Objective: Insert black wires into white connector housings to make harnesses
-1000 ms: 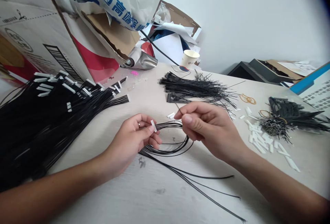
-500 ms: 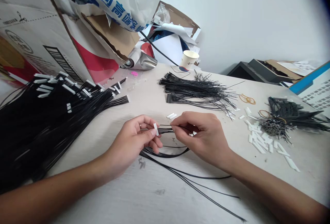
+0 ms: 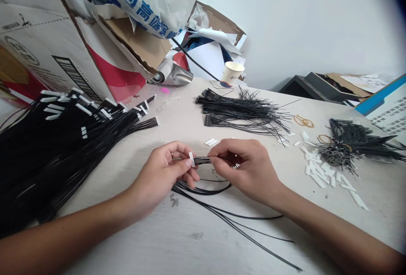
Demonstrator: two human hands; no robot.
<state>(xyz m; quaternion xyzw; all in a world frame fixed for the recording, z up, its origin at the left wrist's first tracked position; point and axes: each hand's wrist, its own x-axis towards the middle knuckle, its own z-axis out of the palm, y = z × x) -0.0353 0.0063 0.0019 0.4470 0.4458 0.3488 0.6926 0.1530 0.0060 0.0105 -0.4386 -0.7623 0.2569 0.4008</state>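
A small white plastic connector [image 3: 191, 159] sits near the centre of the view, just above a pale wood-grain table [image 3: 193, 235], pinched between the thumb and forefinger of the left hand [image 3: 163, 175]. Its long axis stands nearly upright, with a slight tilt. A short bundle of thin black wires [image 3: 202, 161] runs sideways from it toward the right hand [image 3: 250, 169], which is the nearer hand to those wires. That hand's thumb and forefinger close on them just beside the connector, and a sliver of white under the fingers is too small to identify. Compared with a second earlier, the hands have drawn together, and the wires now lead straight to the connector instead of hanging in a loose ring. Below the hands, a loop of black wire [image 3: 203, 189] lies on the table, its long tails [image 3: 250, 224] trailing to the lower right. Two loose white connectors [image 3: 210, 142] rest just above the hands. Further out — a large heap of connector-tipped black wires [image 3: 63, 144] to the left, a black wire bundle [image 3: 241, 112] ahead, and scattered white connectors [image 3: 319, 173] to the right.
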